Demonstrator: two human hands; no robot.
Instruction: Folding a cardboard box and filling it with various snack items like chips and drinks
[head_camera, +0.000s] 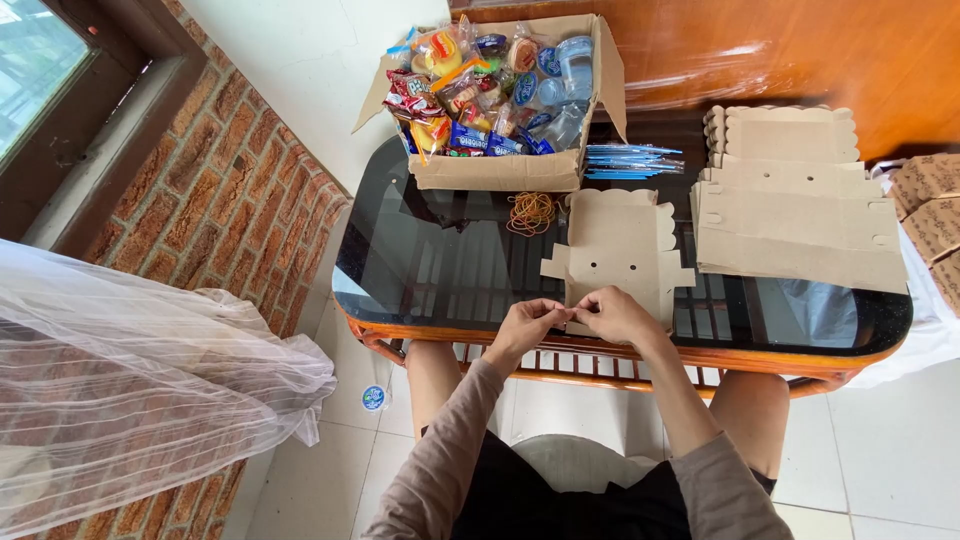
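A dark glass table stands by a brick wall on pale floor tiles; the left hand and right hand, 2 together, pinch a flat cardboard blank's near edge.

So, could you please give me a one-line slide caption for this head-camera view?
Both hands, left hand and right hand, pinch the near edge of a flat cardboard box blank on a glass table.
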